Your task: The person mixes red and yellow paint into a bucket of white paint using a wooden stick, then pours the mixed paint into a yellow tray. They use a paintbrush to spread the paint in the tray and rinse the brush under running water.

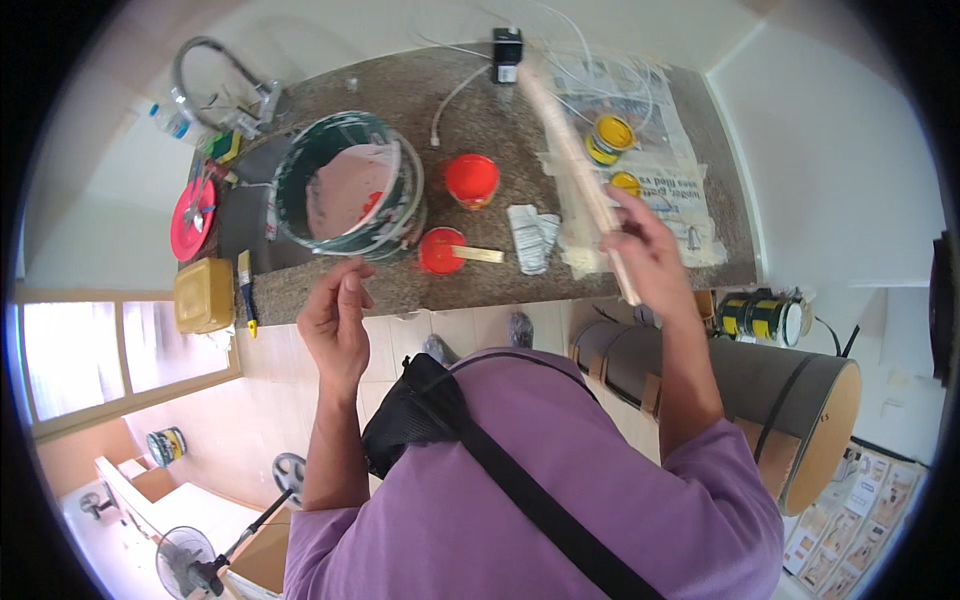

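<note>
pale wood fills my right hand (650, 250): my thumb and fingers are closed on the long stick (568, 140) near its lower end, and its length, blurred, slants up and away from me over the worktop (455, 105). my left hand (338, 315) hangs loosely curled, apparently bare, just below the bucket (293, 190). as i judge it, red is already in the pink paint (338, 190) but blending remains, since one red patch (371, 204) sits distinct. between bucket and stick stand a red paint tin (471, 178) and a red disc (436, 250), perhaps its lid; beyond, newspaper (683, 130) bears a yellow tin (610, 137).
</note>
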